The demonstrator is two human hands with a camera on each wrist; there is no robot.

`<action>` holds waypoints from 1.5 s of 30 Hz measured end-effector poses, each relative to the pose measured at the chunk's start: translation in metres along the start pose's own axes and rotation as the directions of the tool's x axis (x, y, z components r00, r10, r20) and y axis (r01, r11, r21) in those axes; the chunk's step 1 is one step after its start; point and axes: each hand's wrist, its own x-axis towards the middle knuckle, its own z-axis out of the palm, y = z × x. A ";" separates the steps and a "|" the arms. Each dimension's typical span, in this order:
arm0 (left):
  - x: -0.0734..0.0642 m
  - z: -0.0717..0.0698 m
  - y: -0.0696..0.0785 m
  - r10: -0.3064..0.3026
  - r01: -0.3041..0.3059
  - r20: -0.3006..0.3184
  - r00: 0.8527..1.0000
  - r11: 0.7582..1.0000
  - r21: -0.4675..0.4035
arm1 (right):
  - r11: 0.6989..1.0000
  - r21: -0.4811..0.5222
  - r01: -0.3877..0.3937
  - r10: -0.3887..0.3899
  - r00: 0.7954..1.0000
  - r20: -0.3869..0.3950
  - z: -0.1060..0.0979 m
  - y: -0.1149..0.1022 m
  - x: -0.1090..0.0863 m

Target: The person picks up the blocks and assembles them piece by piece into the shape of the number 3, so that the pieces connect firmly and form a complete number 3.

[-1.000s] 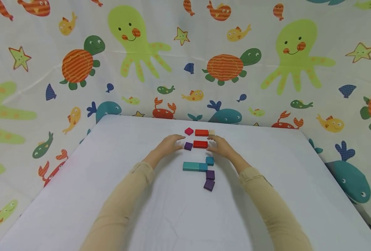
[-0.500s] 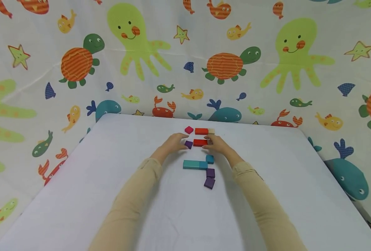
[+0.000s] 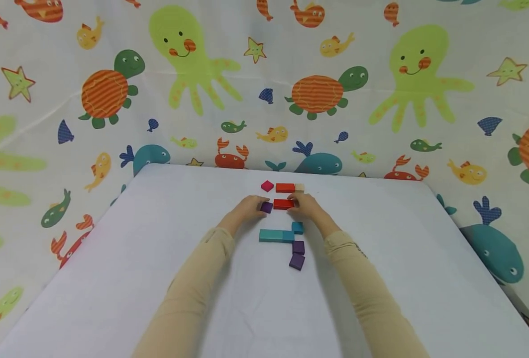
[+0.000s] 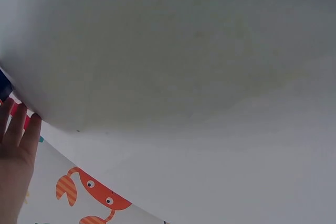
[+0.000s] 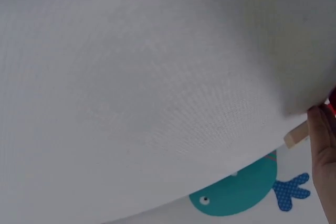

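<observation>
In the head view, my left hand point(image 3: 248, 207) holds a small purple block point(image 3: 266, 207) between its thumb and fingers. My right hand point(image 3: 308, 206) grips the right end of a red rectangular block point(image 3: 283, 204), just right of the purple one. Only a narrow gap separates these two blocks. The left wrist view shows the left hand point(image 4: 18, 148) at its left edge, with a dark block point(image 4: 4, 85) beyond the fingertips. At the right edge of the right wrist view, the right hand point(image 5: 323, 145) partly covers a beige block point(image 5: 297, 134).
Behind the hands lie a pink-red block point(image 3: 267, 186) and an orange-red block point(image 3: 284, 188) touching a beige block point(image 3: 299, 188). Nearer are a teal bar point(image 3: 270, 235), blue blocks point(image 3: 297, 227) and two purple blocks point(image 3: 297, 262) on the white table point(image 3: 255, 308). A patterned curtain point(image 3: 246, 144) stands behind.
Both hands have moved inward toward each other. The left fingers have closed on the purple block, and the right fingers on the red block's right end. The other blocks stay put.
</observation>
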 end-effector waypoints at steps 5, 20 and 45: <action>-0.001 0.003 -0.005 -0.006 0.006 -0.031 1.000 1.000 0.003 | 0.999 -0.032 0.007 -0.007 1.000 -0.008 0.004 -0.004 0.001; 0.003 0.006 0.000 0.000 -0.001 -0.091 0.996 1.000 -0.011 | 0.997 -0.080 0.008 -0.011 0.999 -0.039 0.001 -0.004 0.005; -0.005 -0.010 0.001 -0.057 0.053 -0.041 0.998 0.993 -0.106 | 0.999 0.022 0.028 -0.027 0.999 -0.041 -0.003 -0.005 -0.002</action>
